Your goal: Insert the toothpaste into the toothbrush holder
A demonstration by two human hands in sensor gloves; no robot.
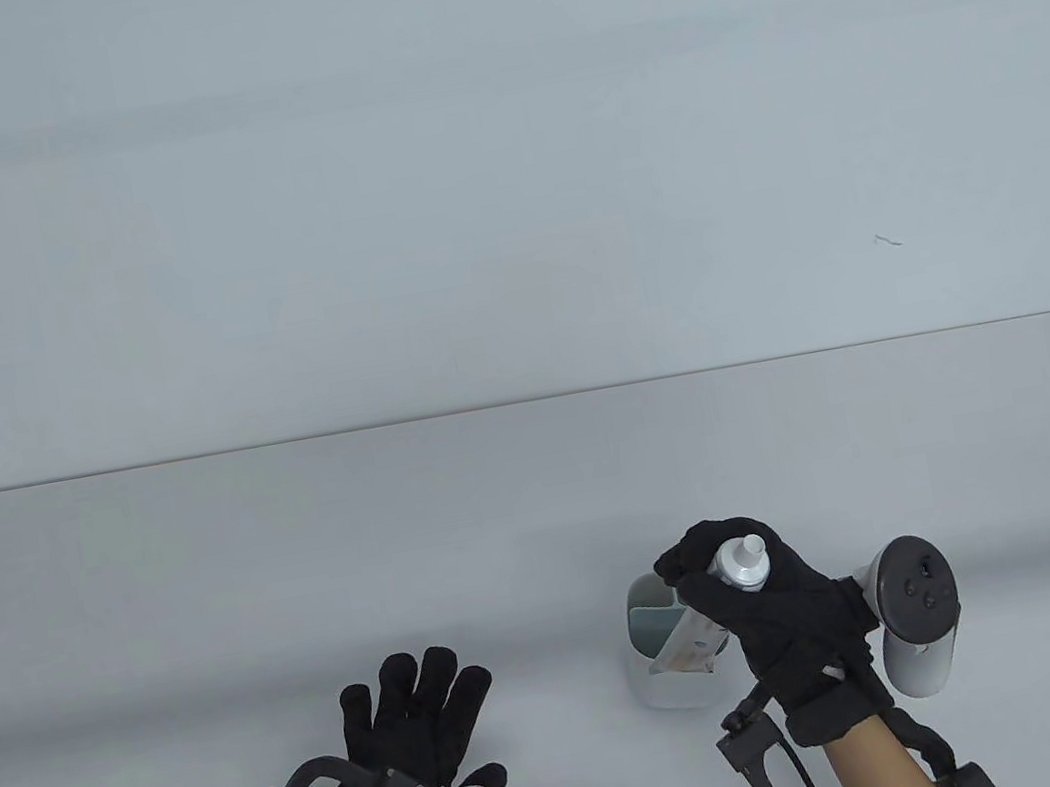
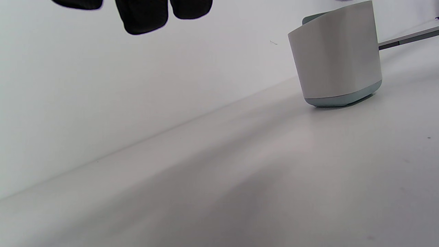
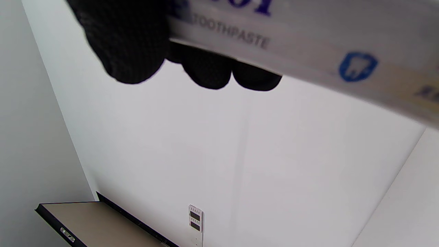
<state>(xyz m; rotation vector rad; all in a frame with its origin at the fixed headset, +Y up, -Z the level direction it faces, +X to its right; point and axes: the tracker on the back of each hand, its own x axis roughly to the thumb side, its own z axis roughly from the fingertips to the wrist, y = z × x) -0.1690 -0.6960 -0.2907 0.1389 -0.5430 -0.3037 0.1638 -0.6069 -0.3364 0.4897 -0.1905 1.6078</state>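
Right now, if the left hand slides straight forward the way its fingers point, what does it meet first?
Probably nothing: the left hand points up the bare table; the toothbrush holder stands off to its right.

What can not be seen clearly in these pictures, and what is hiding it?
- Table view: the right hand covers the toothpaste tube in the middle and much of the holder, so how deep the tube's lower end sits is unclear.
- Left wrist view: the holder's top is cut off by the edge; only fingertips of the left hand show.
- Right wrist view: the tube's print is blurred, and the holder is out of view.
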